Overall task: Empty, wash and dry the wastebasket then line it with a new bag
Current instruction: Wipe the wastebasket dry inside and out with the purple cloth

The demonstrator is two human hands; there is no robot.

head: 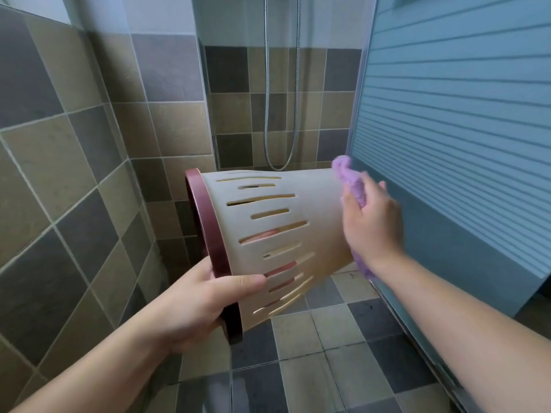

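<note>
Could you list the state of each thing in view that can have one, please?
wastebasket: held in the air, tipped on its side, rim toward the left, no bag visible.
left hand: grips the wastebasket's dark red rim.
right hand: presses a purple cloth against the wastebasket's base end.
purple cloth: bunched between hand and basket.
shower hose: hanging in a loop against the tiled wall.

soft even daylight; edges bowed; right hand (pixel 368 222) motion-blurred.
</note>
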